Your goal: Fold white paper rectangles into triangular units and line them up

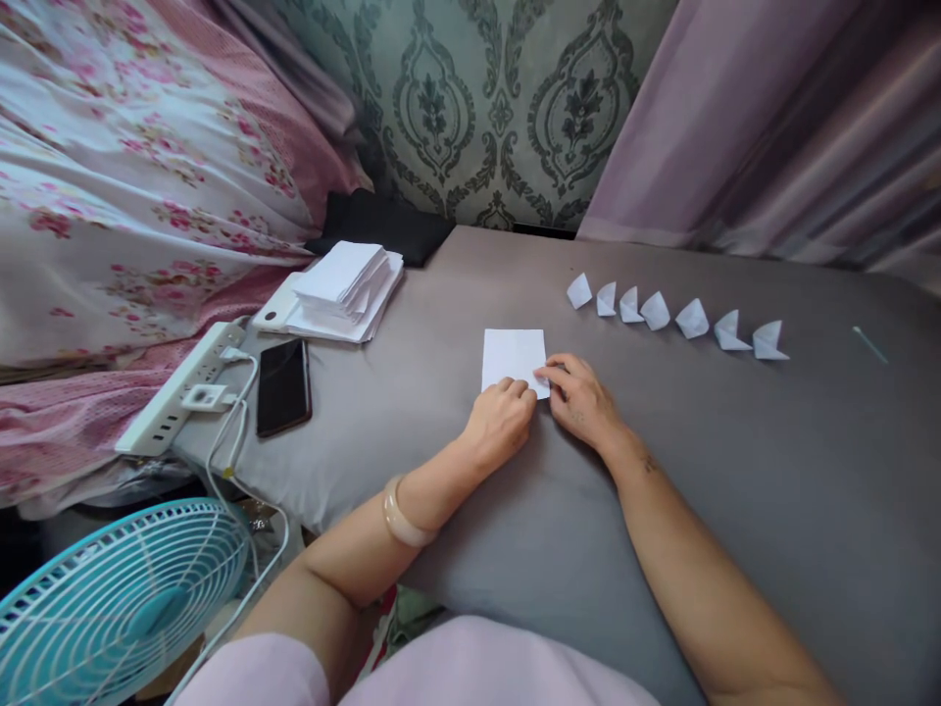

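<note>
A small square sheet of white paper (513, 353) lies flat on the grey cloth in front of me, with a faint crease down it. My left hand (504, 417), fingers curled, presses on its near edge. At the right edge, my right hand (580, 397) has thumb and fingers closed on the near right corner, which looks slightly lifted. Between the hands the corner is partly hidden by my fingers. Beyond my right hand stands a row of several small folded white paper shapes (692, 319), the rightmost ones like little boats.
A stack of white paper (345, 275) sits at the left, by a black phone (283, 387) and a white power strip (183, 387) with cables. A blue fan (139, 598) stands low at left. A thin pale stick (870, 344) lies far right on the grey-covered surface (771, 461).
</note>
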`<state>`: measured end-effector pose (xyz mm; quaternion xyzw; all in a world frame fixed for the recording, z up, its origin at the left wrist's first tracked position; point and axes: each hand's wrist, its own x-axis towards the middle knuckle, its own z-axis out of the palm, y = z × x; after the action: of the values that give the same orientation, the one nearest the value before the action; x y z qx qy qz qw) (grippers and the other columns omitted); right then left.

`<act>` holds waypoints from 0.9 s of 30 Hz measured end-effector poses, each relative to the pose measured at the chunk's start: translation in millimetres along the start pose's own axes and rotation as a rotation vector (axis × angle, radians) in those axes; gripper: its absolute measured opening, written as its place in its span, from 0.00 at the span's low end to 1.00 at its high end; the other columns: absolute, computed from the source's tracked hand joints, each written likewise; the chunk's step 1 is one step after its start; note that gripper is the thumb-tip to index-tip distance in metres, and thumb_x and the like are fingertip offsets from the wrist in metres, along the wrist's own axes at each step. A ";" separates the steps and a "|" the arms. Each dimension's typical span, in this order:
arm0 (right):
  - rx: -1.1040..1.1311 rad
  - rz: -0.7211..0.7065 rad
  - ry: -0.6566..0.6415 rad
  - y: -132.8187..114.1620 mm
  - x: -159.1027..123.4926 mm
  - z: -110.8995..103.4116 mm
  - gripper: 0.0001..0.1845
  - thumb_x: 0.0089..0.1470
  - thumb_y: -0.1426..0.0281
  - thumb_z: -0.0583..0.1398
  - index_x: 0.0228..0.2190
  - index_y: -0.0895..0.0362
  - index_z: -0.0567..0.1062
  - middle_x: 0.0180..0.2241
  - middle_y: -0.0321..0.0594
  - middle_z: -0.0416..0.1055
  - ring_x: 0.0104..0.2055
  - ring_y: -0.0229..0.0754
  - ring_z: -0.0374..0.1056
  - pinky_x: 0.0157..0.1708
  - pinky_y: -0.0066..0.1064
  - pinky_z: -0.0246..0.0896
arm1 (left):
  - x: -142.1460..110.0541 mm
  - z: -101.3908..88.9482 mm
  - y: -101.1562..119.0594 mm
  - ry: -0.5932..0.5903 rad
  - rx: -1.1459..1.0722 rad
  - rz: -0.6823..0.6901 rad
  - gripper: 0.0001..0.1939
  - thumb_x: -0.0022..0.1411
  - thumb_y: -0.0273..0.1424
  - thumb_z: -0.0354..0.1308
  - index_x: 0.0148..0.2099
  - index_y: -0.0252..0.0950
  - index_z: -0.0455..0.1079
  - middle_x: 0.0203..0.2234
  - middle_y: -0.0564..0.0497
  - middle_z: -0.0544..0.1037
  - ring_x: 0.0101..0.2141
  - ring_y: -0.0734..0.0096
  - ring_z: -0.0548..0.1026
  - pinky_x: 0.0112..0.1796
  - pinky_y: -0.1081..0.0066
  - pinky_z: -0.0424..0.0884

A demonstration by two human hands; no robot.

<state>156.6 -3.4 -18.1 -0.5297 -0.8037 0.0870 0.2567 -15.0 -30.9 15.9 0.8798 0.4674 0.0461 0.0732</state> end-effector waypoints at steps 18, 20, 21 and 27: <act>0.895 0.536 0.397 -9.7 17.8 -12.0 0.28 0.58 0.50 0.51 0.50 0.56 0.68 0.48 0.51 0.71 0.44 0.47 0.71 0.42 0.40 0.70 | 17.4 -6.5 -29.1 0.569 -1.656 -0.434 0.18 0.57 0.39 0.61 0.46 0.33 0.70 0.39 0.45 0.79 0.39 0.66 0.77 0.41 0.68 0.72; 1.122 0.608 0.250 -9.9 18.4 -8.3 0.28 0.55 0.48 0.54 0.46 0.56 0.69 0.43 0.48 0.75 0.39 0.46 0.73 0.35 0.39 0.72 | 20.6 -4.6 -28.6 0.558 -1.826 -0.502 0.20 0.53 0.36 0.64 0.46 0.32 0.69 0.40 0.43 0.79 0.39 0.65 0.77 0.42 0.67 0.72; 1.173 0.630 0.217 -10.6 18.4 -6.0 0.27 0.52 0.49 0.58 0.44 0.56 0.70 0.41 0.46 0.75 0.36 0.45 0.73 0.32 0.37 0.72 | 21.8 -2.9 -28.3 0.542 -1.862 -0.543 0.19 0.52 0.34 0.64 0.46 0.31 0.69 0.40 0.43 0.79 0.38 0.65 0.77 0.42 0.66 0.73; 0.875 0.586 0.237 -2.9 15.2 1.1 0.18 0.45 0.60 0.64 0.36 0.60 0.75 0.28 0.40 0.76 0.25 0.39 0.69 0.22 0.31 0.68 | 20.1 -0.4 -37.2 0.403 -1.670 -0.714 0.24 0.50 0.25 0.63 0.51 0.31 0.66 0.35 0.46 0.78 0.32 0.71 0.76 0.35 0.71 0.72</act>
<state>149.1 9.2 -13.0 -0.5815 -0.4766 0.4212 0.5073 -34.1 6.3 10.1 0.3211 0.5297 0.4942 0.6100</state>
